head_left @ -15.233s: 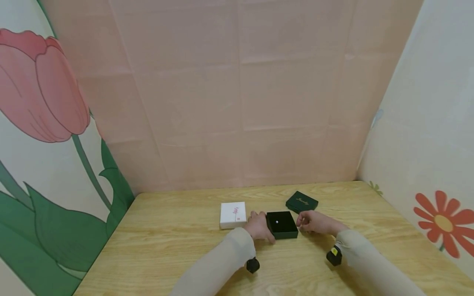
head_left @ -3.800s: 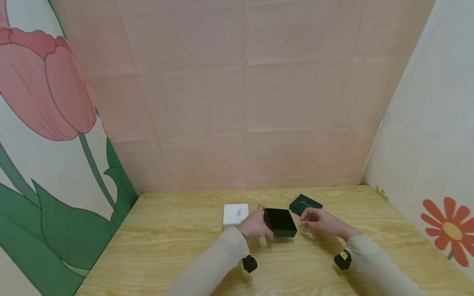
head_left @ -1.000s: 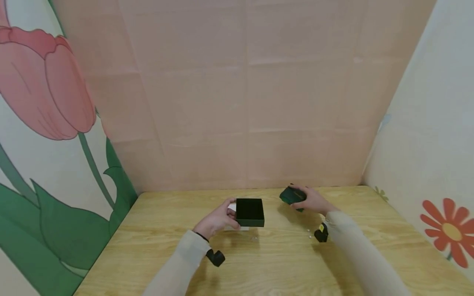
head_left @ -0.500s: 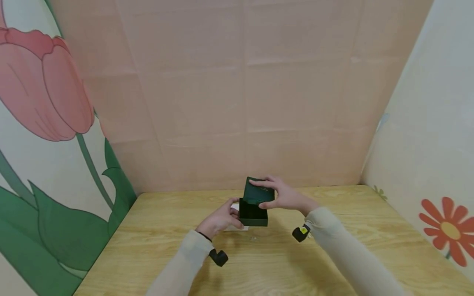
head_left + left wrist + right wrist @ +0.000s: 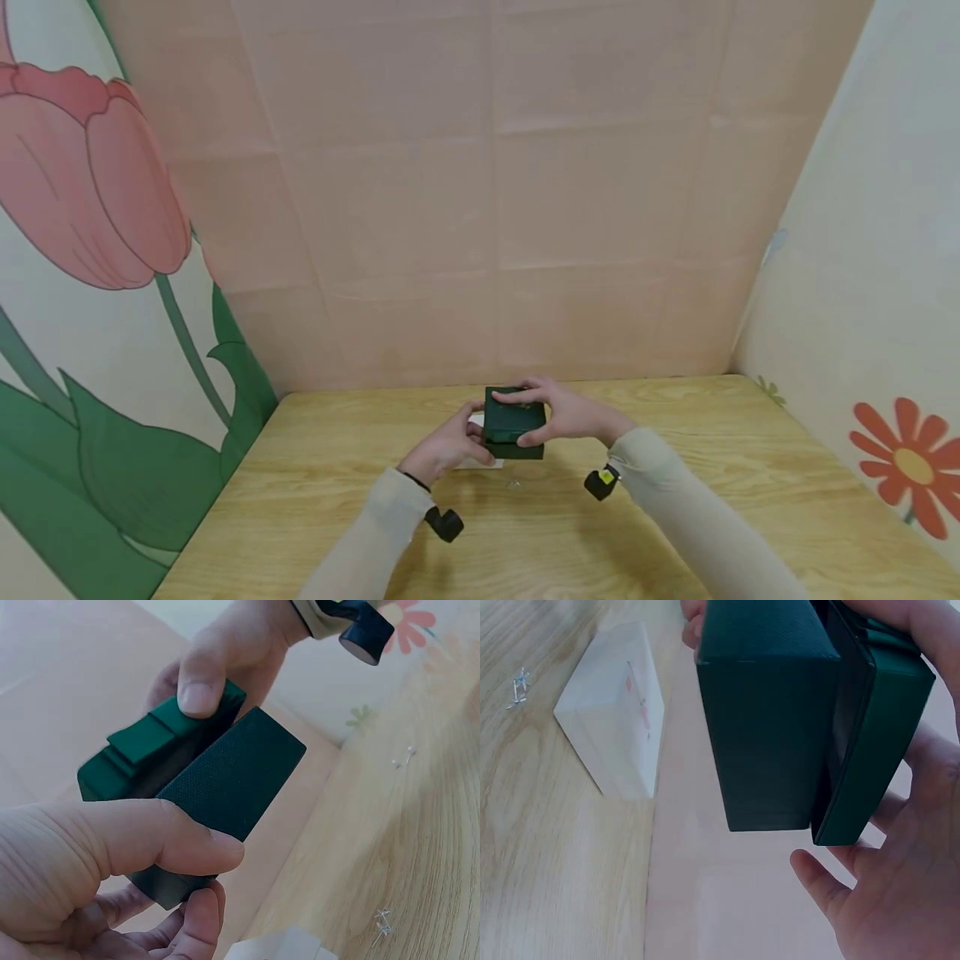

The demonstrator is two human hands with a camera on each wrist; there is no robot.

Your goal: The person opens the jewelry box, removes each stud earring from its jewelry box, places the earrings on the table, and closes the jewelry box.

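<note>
My left hand (image 5: 442, 446) grips the dark green jewelry box base (image 5: 232, 772) by its side, thumb on one wall and fingers under it. Above the table, my right hand (image 5: 573, 412) holds the green lid (image 5: 877, 742) between thumb and fingers. The lid lies over the base's opening, slightly tilted, and a dark gap shows between them in both wrist views. A folded green bow (image 5: 142, 740) decorates one edge of the lid. The box's inside is hidden in the head view.
Behind the left hand, a white box (image 5: 592, 712) with a pink print stands on the wooden table (image 5: 315, 500). Small clear-and-silver pieces, like stud earrings (image 5: 382, 922), lie on the table in front of it. More small white-tipped studs (image 5: 405, 756) lie farther right.
My right hand has brought the lid leftward from the right side and lowered it over the base. Earlier, my left hand lifted the base off the table and moved it left.
</note>
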